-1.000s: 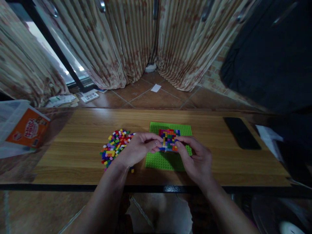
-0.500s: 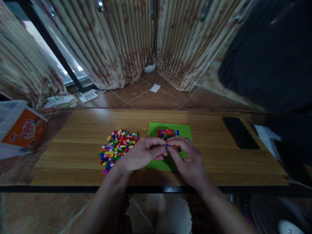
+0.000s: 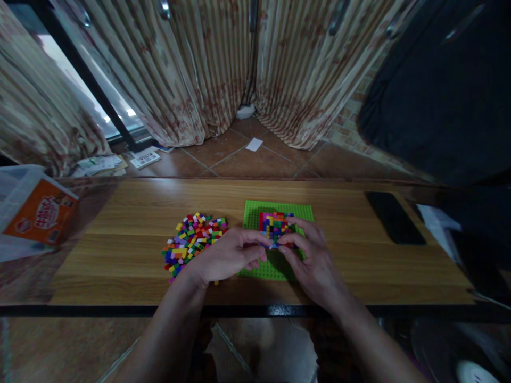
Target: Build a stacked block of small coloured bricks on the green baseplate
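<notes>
A bright green studded baseplate (image 3: pixel 251 213) lies on the table in front of me. On it stands a tight block of many-coloured toy building bricks (image 3: pixel 274 223). At the block's near edge, my left hand (image 3: pixel 235 254) and my right hand (image 3: pixel 315 260) meet at the fingertips. Between them shows a small blue brick (image 3: pixel 273 246), pinched by thumb and index finger of each hand; its exact shape is too small to tell. My right fingers cover the block's right side. Beside my left hand, a heap of loose bricks (image 3: pixel 191 239) is partly hidden by the wrist.
On the wooden table (image 3: pixel 136 229), a black phone-like slab (image 3: pixel 395 218) lies at the right. A clear plastic tub with an orange label (image 3: pixel 43 213) stands off the left end. Patterned curtains (image 3: pixel 207 64) hang beyond, and papers (image 3: pixel 99 165) lie on the floor.
My hands have spread slightly apart, and my right fingers have lifted and opened a little, uncovering more of the brick block. The small blue brick stays at the fingertips.
</notes>
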Demonstrator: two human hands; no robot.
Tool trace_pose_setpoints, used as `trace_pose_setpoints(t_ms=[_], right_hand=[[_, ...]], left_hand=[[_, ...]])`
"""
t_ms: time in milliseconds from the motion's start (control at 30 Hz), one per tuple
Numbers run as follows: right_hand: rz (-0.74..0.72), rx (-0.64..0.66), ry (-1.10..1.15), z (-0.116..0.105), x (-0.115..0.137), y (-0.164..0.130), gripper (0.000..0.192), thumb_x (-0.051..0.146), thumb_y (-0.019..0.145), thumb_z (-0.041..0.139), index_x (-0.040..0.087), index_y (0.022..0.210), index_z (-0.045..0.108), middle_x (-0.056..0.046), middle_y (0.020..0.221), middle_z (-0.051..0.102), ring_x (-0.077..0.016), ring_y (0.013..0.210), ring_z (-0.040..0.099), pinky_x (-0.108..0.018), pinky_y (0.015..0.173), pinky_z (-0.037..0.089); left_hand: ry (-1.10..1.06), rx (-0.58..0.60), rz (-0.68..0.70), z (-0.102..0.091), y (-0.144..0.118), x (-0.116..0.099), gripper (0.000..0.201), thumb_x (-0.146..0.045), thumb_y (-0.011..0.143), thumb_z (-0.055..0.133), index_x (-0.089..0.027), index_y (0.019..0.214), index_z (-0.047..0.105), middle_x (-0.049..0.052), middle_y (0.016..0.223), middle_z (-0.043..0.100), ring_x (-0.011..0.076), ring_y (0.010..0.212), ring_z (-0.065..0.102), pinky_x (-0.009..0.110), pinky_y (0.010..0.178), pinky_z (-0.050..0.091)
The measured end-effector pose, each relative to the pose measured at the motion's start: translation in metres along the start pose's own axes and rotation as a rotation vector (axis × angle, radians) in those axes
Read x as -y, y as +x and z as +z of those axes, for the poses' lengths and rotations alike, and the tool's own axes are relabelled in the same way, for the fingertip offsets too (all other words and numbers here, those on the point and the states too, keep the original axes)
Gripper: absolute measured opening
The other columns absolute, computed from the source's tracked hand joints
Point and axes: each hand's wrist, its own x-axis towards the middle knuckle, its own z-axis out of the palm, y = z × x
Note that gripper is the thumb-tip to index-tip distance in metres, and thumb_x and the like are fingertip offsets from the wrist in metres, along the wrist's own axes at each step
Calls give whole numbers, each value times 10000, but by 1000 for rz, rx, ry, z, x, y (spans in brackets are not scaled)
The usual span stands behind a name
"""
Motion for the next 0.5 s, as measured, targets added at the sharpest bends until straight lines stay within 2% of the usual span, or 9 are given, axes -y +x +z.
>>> trace_pose_setpoints(t_ms=[200, 500], right_hand=[[57, 10, 11, 1, 0, -3, 75, 231, 897, 592, 264, 911, 658, -79, 1327, 542, -288, 1256, 482, -537, 1024, 422], [236, -77, 181, 5, -4, -3, 25, 247, 837, 643, 243, 833, 667, -79, 1253, 569, -270, 1219, 534, -498, 1034, 402]], left_hand=[[58, 63, 7, 5, 1, 2, 292, -284, 838, 584, -180, 1092, 681, -8, 744, 661, 103, 598, 584, 225, 593, 485], [48, 86, 13, 8, 1, 0, 323, -280, 849, 575, -160, 1139, 651, -6, 746, 658, 104, 605, 578, 230, 602, 482]])
